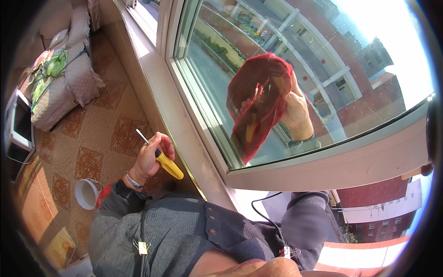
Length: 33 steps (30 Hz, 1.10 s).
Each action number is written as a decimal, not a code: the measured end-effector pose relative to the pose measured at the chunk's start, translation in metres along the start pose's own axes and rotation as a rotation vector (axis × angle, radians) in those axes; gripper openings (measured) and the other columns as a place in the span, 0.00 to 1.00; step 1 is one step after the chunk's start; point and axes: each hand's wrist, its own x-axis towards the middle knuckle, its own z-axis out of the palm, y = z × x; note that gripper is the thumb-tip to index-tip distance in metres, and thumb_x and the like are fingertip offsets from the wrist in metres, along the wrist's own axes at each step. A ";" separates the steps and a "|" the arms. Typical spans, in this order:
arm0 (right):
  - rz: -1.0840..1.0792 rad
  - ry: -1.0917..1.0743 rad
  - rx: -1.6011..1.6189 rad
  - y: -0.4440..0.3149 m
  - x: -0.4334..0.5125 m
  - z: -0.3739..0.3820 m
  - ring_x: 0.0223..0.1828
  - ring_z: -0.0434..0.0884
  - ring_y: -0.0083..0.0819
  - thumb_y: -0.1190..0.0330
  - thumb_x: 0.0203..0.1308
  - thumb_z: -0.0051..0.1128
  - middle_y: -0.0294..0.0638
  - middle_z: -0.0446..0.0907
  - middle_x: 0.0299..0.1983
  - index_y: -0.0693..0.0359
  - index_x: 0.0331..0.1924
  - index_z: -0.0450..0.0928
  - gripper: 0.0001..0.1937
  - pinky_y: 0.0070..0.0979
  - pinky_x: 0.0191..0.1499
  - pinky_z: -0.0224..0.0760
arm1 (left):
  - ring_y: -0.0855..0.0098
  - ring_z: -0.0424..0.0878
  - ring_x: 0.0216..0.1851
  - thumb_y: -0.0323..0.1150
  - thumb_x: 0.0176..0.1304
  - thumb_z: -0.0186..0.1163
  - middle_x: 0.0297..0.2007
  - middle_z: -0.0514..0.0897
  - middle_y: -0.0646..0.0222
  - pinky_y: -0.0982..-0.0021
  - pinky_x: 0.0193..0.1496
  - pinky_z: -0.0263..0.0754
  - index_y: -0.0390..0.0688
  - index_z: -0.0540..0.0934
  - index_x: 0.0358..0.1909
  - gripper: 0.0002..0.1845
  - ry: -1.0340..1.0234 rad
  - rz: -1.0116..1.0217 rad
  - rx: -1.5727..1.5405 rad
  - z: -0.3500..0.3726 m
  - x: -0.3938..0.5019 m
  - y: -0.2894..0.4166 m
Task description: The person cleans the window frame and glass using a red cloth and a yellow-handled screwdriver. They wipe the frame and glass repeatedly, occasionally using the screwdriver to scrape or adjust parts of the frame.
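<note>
My left hand [151,157] grips a screwdriver [169,165] with a yellow and black handle; its bare metal shaft points up and away. This hand hangs beside the window sill [183,138], on the room side. Beyond the window glass [207,79], my right hand [297,104] holds a dark red cloth [259,93] spread against the outer face of the pane. The cloth hides most of that hand's fingers. A faint reflection of the left hand and the yellow handle shows over the cloth. Small specks dot the glass.
The light window frame [311,162] crosses in front of my chest. A white bucket [86,194] stands on the patterned floor [86,162] at left. Farther back is a bed [69,79] with a quilted cover and a green cloth. Red buildings are outside.
</note>
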 end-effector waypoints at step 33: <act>-0.079 1.138 -0.626 0.053 -0.348 0.057 0.62 0.75 0.36 0.57 0.68 0.58 0.44 0.78 0.58 0.69 0.63 0.70 0.27 0.36 0.66 0.66 | 0.70 0.77 0.32 0.52 0.79 0.43 0.30 0.78 0.66 0.66 0.42 0.76 0.43 0.74 0.40 0.22 -0.313 -0.111 0.074 0.026 0.039 0.011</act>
